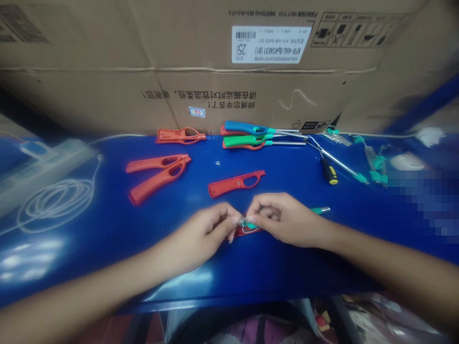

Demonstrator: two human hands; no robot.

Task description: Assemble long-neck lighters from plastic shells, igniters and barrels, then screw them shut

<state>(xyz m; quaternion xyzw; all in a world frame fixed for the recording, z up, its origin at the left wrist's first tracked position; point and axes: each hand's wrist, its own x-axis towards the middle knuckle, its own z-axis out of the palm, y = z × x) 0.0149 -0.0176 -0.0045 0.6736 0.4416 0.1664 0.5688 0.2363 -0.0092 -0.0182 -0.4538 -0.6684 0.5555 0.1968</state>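
My left hand (206, 231) and my right hand (283, 220) meet at the middle of the blue table (107, 229). Both pinch a small teal and clear lighter part (247, 222) with a thin wire, held over a red lighter shell (247, 231) that lies under my fingers. A metal tube tip (321, 209) sticks out to the right of my right hand. Another red half shell (236, 183) lies just beyond my hands.
Three more orange-red shells (158, 174) lie at the left and back. Assembled blue, green and red lighters (258, 135) sit by a big cardboard box (229, 67). A screwdriver (329, 171) and teal parts (376, 165) are at the right, a coiled white cable (53, 200) at the left.
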